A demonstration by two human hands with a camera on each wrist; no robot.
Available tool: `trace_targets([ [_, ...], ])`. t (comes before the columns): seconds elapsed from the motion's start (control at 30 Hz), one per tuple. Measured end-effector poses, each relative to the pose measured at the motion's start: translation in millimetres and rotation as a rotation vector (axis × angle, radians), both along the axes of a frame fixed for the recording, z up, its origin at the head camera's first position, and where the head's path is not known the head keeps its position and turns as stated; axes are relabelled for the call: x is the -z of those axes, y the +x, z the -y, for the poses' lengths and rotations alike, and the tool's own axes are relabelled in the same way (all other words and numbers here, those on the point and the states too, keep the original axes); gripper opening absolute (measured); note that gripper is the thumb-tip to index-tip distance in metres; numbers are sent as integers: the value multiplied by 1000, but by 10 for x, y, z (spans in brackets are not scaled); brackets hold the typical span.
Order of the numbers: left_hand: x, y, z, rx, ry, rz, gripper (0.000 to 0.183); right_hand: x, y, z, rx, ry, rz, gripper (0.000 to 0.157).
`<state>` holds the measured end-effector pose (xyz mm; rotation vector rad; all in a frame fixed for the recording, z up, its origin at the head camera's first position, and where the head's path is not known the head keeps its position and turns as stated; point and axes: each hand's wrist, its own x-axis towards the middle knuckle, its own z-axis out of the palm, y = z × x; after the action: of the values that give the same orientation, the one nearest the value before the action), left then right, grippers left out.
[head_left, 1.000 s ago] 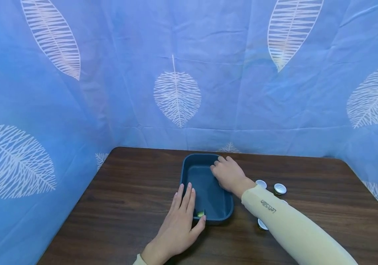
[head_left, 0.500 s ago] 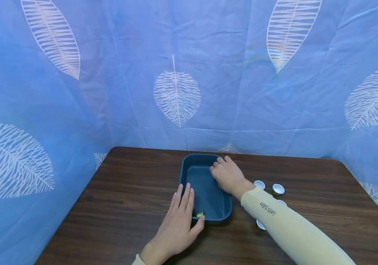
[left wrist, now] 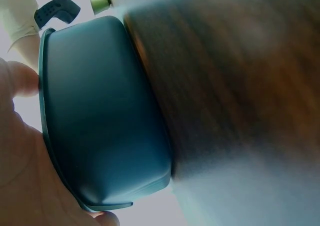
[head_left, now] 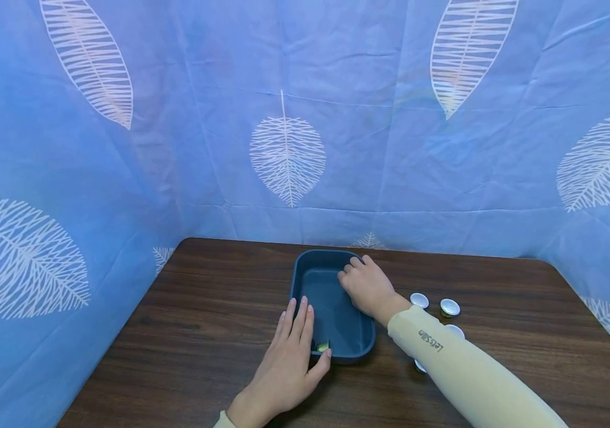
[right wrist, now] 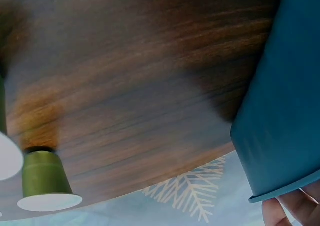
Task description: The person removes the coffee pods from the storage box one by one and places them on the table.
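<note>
A dark teal rectangular deep tray (head_left: 337, 309) stands on the wooden table between both hands. My left hand (head_left: 286, 362) rests across its near-left corner, fingers straight along the left rim and thumb at the near rim. At the far right corner, my right hand (head_left: 367, 285) grips the rim with curled fingers. Its fingertips (right wrist: 275, 213) show beside the rim in the right wrist view; what lies under the palm is hidden. A small green coffee capsule (head_left: 323, 346) lies inside the tray by the left thumb, partly covered by the hand.
Several green coffee capsules (head_left: 450, 307) with pale lids stand lid-up right of the tray, some partly hidden by the right forearm. One capsule (right wrist: 46, 176) shows clearly in the right wrist view. A blue leaf-patterned cloth (head_left: 214, 119) hangs behind the table (head_left: 203, 309).
Both hands and the tray keep nearly the same places. The right forearm has shifted very slightly, showing a bit more of one capsule's lid beside it.
</note>
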<state>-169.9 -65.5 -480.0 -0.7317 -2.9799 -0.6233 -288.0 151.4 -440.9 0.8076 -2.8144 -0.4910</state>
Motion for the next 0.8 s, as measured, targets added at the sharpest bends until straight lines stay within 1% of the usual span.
trace_targets([
  [0.13, 1, -4, -3, -3, 3, 12, 83, -1, 8, 4, -5, -19, 10, 29],
  [0.4, 11, -13, -6, -6, -3, 12, 84, 6, 16, -8, -38, -64, 22, 25],
  [0.57, 12, -17, -12, -6, -8, 7, 84, 7, 15, -16, -52, -85, 31, 28],
  [0.67, 17, -20, -12, -7, -7, 7, 84, 9, 17, -20, -74, -105, 22, 30],
  [0.8, 13, -19, -8, -6, -3, 13, 84, 21, 10, -28, -111, -110, -16, 31],
])
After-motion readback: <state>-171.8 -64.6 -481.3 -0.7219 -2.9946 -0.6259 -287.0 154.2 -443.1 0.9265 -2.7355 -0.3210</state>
